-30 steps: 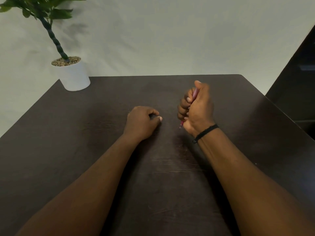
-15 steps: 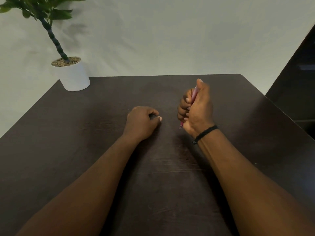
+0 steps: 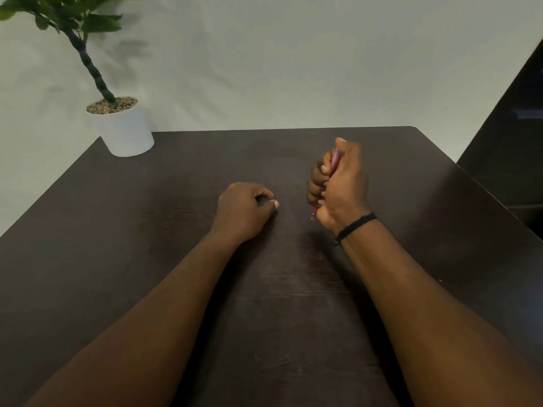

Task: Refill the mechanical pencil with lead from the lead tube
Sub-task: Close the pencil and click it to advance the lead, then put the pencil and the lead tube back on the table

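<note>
The pink mechanical pencil (image 3: pixel 333 163) is gripped in the clenched right hand (image 3: pixel 342 186), mostly hidden (only tip and upper barrel are seen). The left hand (image 3: pixel 244 211) is curled on the table (image 3: pixel 147 230); whether anything is held cannot be told.

Desk: dark brown wood-grain desk (image 3: pixel 147 259), filling the lower view, its far edge running across the middle, far right corner rounded.
Pot: white round tapered plant pot (image 3: pixel 123 133), at 10 o'clock, standing on the desk's far left corner, topped with small brown pebbles (image 3: pixel 111 104).
Plant: dark green ridged stem (image 3: pixel 88 66) leaning left out of the pebbles, green leaves (image 3: pixel 67 13) at 11 o'clock.
Backdrop: pale grey-green wrinkled cloth (image 3: pixel 293 69) behind the desk, at 12 o'clock.
Furniture: black glossy unit (image 3: pixel 517 142) at 2 o'clock, beyond the desk's right edge.
</note>
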